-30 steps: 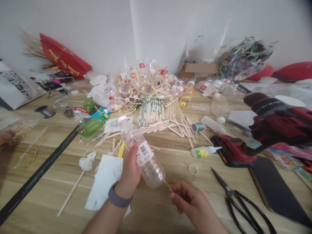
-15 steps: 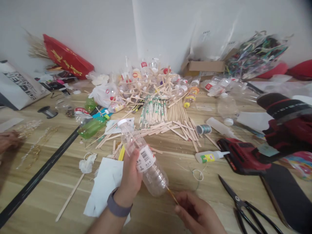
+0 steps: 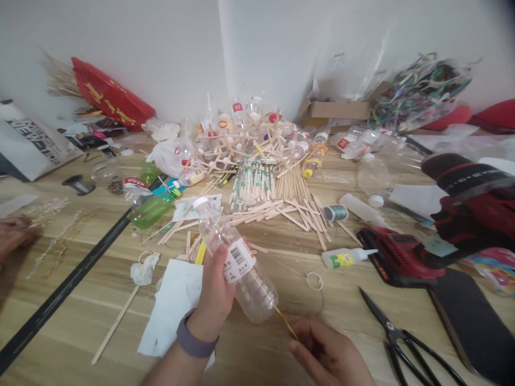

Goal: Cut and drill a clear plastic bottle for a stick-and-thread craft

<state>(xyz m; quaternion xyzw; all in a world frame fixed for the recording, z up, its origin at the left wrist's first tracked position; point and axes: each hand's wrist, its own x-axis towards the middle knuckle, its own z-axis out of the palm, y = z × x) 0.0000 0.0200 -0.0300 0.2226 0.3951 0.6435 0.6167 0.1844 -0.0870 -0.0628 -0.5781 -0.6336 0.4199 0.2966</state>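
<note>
Curling around the bottle [image 3: 240, 262], the left hand [image 3: 217, 284] is closed, its thumb lying along the label's edge and its fingers mostly hidden behind. A dark wristband [image 3: 197, 338] circles that wrist, and the forearm rises from the bottom edge of the view. The right hand [image 3: 328, 348] comes in lower right, fingers bent, pinching a thin rod [image 3: 285, 322] between thumb and forefinger; the rod's far end meets the bottle's base, though whether it pierces the plastic cannot be told. The bottle is held over the counter [image 3: 249, 359], tilted, its white cap pointing up and left and its base toward the right hand. It is clear and ribbed near the base, with a white label carrying a barcode and dark print. Paper [image 3: 173, 305] lies just left of the left wrist. To the right, a small ring [image 3: 314, 280] and a glue bottle [image 3: 341, 258] lie beyond the right hand, with scissors [image 3: 396, 335] beside it, points facing away; wood grain shows between them. Sticks [image 3: 273, 212] spread past the cap, and the counter's far side runs to the wall [image 3: 169, 48].
</note>
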